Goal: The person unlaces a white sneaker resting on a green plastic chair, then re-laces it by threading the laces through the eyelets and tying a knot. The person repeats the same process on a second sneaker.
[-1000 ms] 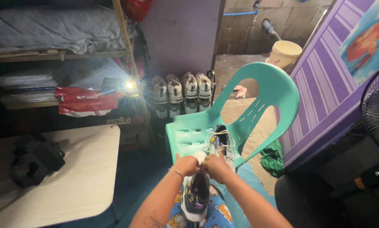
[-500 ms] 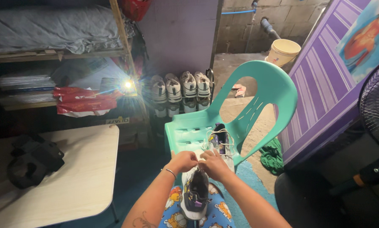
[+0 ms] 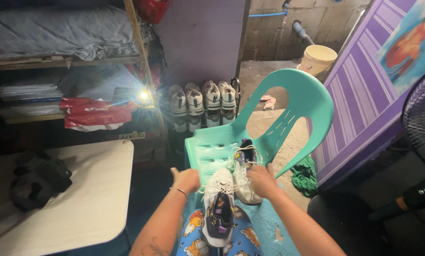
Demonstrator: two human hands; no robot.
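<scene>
Low in the middle: white and purple sneaker point(image 3: 219, 208) lying toe-down between left hand point(image 3: 186, 180) and right hand point(image 3: 262, 181), both pinching white laces point(image 3: 217, 188).

Chair seat point(image 3: 207, 147) bare at 11 o'clock of the hands; a second shoe point(image 3: 243, 163) fills its 1 o'clock side. Chair back point(image 3: 312, 102) walls off 1–2 o'clock. Table point(image 3: 87, 199) at 9 o'clock mostly bare, a black bag point(image 3: 37, 178) at its far edge. Fan point(image 3: 423, 118) crowds 3 o'clock.
</scene>
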